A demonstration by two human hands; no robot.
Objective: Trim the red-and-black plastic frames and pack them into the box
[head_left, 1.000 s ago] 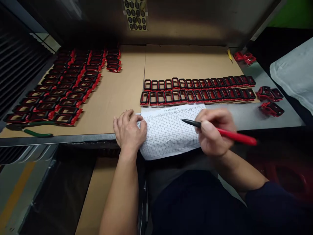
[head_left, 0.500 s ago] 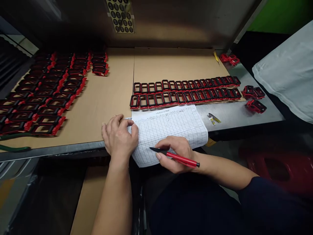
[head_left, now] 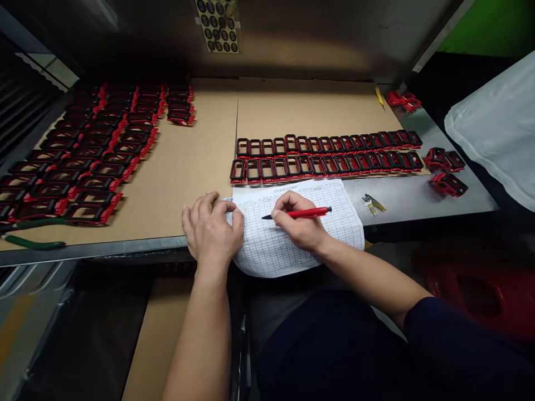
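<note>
A printed sheet with a grid (head_left: 271,250) lies at the front edge of the bench, its near edge bending over the side. My left hand (head_left: 214,228) rests on the sheet's left edge and the cardboard beside it, fingers curved and apart, holding nothing. Over the upper middle of the sheet, my right hand (head_left: 301,223) is closed around a red pen (head_left: 311,213) with a black tip. The tip points left, close to the paper; whether it touches, I cannot tell. Just beyond the sheet stand two rows of red-and-black frames (head_left: 267,169).
More red-and-black frames (head_left: 90,181) cover the left side of the cardboard (head_left: 204,133). Green-handled pliers (head_left: 35,243) lie front left. Small metal clippers (head_left: 373,204), loose red parts (head_left: 448,184) and a yellow-handled tool (head_left: 379,97) are on the right. White cloth (head_left: 497,122) hangs far right.
My right hand has moved up the sheet with the pen, which now lies nearly level. My left hand stays at the sheet's left edge. The whole view has shifted slightly.
</note>
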